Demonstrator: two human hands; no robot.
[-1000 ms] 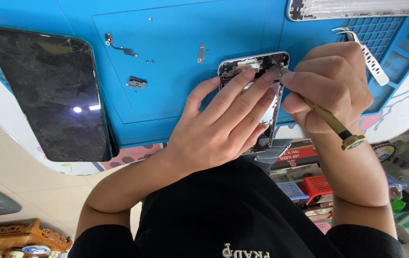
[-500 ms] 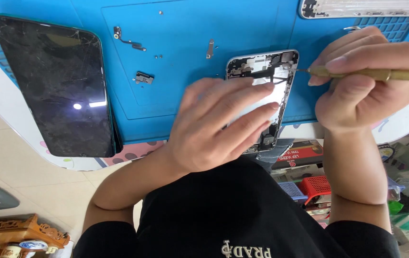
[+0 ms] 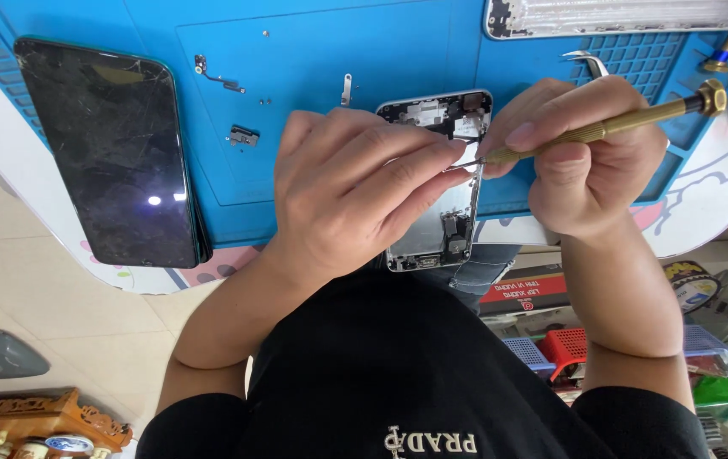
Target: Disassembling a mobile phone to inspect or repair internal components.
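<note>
On the blue mat (image 3: 313, 153) covering the worktop, we have the opened phone body (image 3: 440, 229) lying near its front edge, screen (image 3: 109, 153) already off and set aside at left. Our left hand (image 3: 355, 187) presses flat on it, fingers spread; our right hand (image 3: 585, 161) pinches the brass screwdriver (image 3: 610, 129), tip inside. Small loose parts (image 3: 243, 134) lie out (removed, we judge); much remains inside.

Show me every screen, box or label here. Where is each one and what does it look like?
Phone screen: lying at the left of the blue mat, a tall black glass rectangle, cracked, switched off.
Label: below the table edge under the right hand, a red strip with white print.
</note>
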